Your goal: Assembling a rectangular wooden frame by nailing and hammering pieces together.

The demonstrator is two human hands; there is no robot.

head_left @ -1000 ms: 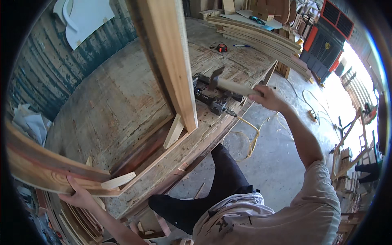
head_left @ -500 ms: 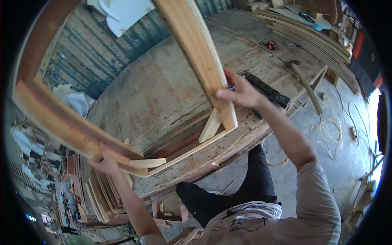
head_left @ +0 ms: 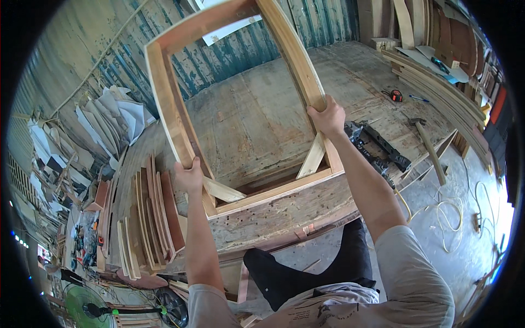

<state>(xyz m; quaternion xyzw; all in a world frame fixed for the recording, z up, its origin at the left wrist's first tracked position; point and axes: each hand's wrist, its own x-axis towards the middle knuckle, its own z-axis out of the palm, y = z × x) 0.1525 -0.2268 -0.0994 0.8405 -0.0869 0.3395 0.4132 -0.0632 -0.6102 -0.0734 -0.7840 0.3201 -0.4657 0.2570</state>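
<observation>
A rectangular wooden frame [head_left: 280, 195] is tilted up over the workbench [head_left: 246, 128], its near end low by the bench's front edge. Short diagonal braces sit in its two near corners: a left brace [head_left: 223, 190] and a right brace [head_left: 311, 157]. My left hand [head_left: 190, 176] grips the left side rail near the lower corner, fingers wrapped round it. On the right rail, somewhat higher, my right hand [head_left: 328, 117] is closed with the thumb over the inner edge. Just right of that hand lies a black nail gun [head_left: 377, 147] on the bench.
A hammer [head_left: 429, 147], a tape measure [head_left: 394, 95] and a blue pen [head_left: 419, 98] lie on the bench's right. Stacked wood strips [head_left: 443, 98] line the far right. Curved boards [head_left: 150, 213] stand at the left. A yellow hose [head_left: 445, 218] coils on the floor.
The frame has swung from the left toward the middle and turned more upright, facing away from me. Both hands have stayed on its rails, and my left hand has risen. The view has shifted too.
</observation>
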